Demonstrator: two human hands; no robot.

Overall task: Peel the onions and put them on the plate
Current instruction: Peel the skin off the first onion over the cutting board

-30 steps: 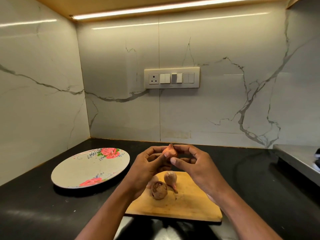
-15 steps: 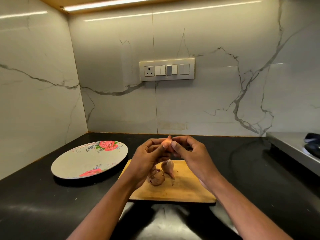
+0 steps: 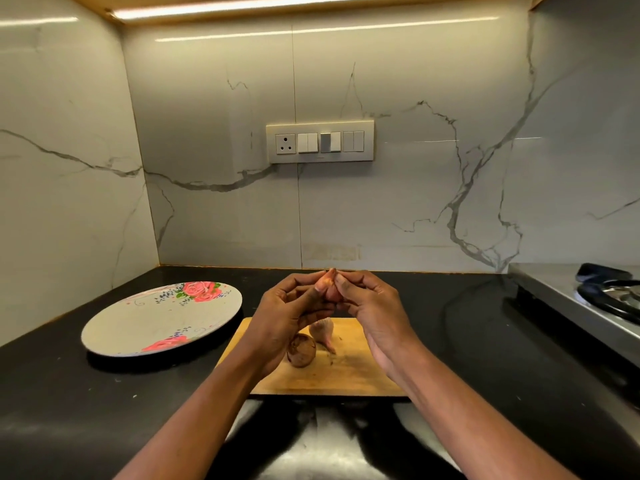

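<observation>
A small reddish onion (image 3: 328,285) is held up above the wooden cutting board (image 3: 349,372). My left hand (image 3: 289,315) grips it from the left and below. My right hand (image 3: 369,304) pinches its top and right side with fingertips. Two more onions lie on the board under my hands: a dark brown one (image 3: 301,350) and a paler one (image 3: 322,332) just behind it. The floral plate (image 3: 138,327), white with pink roses, sits on the black counter to the left of the board and holds nothing.
A steel stove (image 3: 588,303) with a dark burner stands at the right edge. Marble walls close the counter at the back and left, with a switch panel (image 3: 320,142) on the back wall. Black counter surrounds the board.
Both hands keep the same hold on the onion. The right fingertips have shifted slightly at its top. The view has tilted a little.
</observation>
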